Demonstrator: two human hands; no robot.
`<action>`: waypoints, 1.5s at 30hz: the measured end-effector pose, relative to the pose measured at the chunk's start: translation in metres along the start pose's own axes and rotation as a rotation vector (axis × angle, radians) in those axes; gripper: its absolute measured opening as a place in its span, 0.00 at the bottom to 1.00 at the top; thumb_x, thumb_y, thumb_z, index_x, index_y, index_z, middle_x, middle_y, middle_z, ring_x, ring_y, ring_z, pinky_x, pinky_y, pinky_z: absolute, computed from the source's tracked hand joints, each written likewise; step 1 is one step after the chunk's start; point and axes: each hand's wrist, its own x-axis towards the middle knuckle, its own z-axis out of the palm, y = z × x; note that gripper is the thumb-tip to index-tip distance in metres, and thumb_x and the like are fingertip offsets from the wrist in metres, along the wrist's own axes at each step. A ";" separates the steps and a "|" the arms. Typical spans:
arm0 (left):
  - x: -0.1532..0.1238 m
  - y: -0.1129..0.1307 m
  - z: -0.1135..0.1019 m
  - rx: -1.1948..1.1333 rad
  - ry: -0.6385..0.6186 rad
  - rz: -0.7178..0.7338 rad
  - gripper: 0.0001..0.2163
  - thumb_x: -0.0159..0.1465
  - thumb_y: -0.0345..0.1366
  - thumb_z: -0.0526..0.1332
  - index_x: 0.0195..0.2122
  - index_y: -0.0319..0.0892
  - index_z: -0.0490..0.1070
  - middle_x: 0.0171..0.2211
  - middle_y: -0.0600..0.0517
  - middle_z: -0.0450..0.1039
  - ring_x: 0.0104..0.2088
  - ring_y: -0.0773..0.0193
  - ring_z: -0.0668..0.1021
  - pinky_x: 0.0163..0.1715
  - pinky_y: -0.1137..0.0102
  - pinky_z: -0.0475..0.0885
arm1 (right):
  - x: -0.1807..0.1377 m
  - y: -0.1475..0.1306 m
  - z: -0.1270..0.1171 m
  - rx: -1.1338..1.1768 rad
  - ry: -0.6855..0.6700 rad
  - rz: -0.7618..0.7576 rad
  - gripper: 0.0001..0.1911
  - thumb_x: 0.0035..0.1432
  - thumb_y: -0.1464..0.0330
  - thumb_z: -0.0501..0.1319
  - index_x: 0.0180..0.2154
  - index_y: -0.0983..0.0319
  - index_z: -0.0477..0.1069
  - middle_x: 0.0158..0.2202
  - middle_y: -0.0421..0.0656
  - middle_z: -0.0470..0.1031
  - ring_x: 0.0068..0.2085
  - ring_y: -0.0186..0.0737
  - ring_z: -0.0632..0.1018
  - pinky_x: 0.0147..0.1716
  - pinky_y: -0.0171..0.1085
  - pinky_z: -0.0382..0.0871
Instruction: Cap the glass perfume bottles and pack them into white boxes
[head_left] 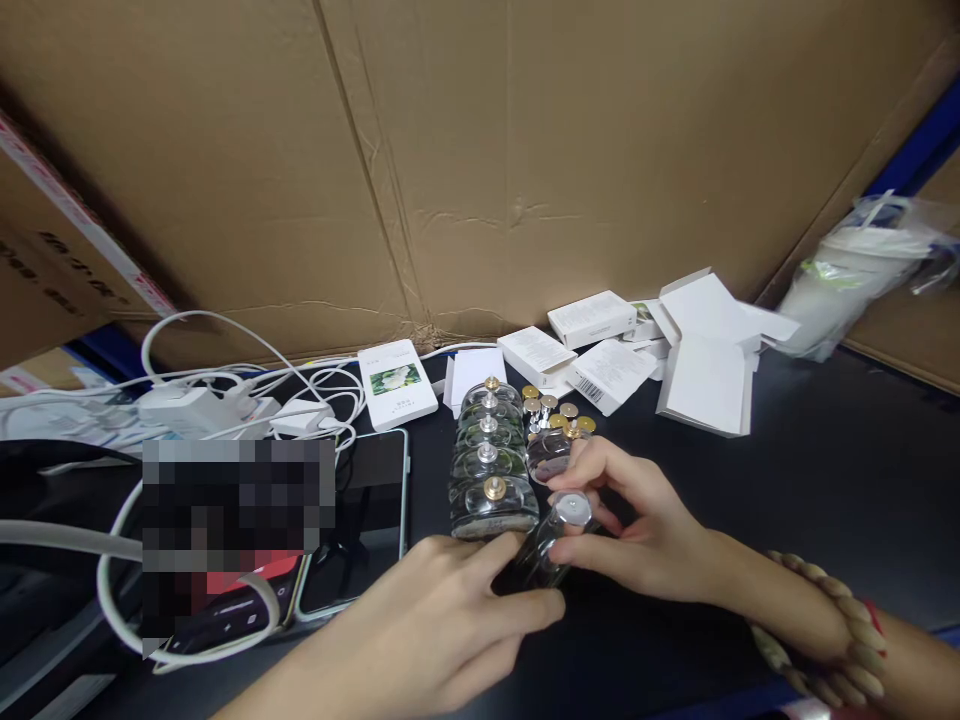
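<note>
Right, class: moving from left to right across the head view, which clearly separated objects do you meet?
Larger white power adapter → white box with a flower picture → row of glass bottles → held silver-capped glass bottle → opened white carton → bagged drinks cup with straw.

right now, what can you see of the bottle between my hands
The bottle looks like clear glass, seemingly tilted, just beside the near end of the bottle row. The right hand fingers its silvery-topped cap. The left hand is at the body, hiding the base.
</note>
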 end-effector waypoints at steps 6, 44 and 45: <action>0.000 0.001 -0.001 0.003 -0.015 0.005 0.12 0.62 0.29 0.53 0.45 0.49 0.66 0.33 0.52 0.65 0.28 0.63 0.74 0.27 0.69 0.73 | 0.000 -0.002 -0.003 0.023 -0.044 -0.022 0.12 0.55 0.63 0.62 0.39 0.61 0.64 0.22 0.32 0.59 0.18 0.25 0.58 0.14 0.27 0.54; -0.001 0.000 0.001 0.047 -0.009 0.008 0.12 0.63 0.31 0.51 0.45 0.50 0.66 0.40 0.49 0.67 0.32 0.61 0.77 0.30 0.66 0.75 | 0.010 -0.018 -0.023 0.149 -0.364 0.178 0.13 0.59 0.72 0.57 0.48 0.61 0.63 0.36 0.41 0.76 0.25 0.26 0.68 0.20 0.28 0.60; -0.001 0.000 0.001 0.052 -0.010 0.004 0.12 0.63 0.31 0.51 0.45 0.50 0.66 0.39 0.50 0.67 0.32 0.61 0.77 0.30 0.66 0.75 | 0.010 -0.018 -0.023 0.133 -0.350 0.164 0.12 0.59 0.72 0.57 0.46 0.61 0.64 0.36 0.41 0.76 0.25 0.26 0.68 0.19 0.28 0.60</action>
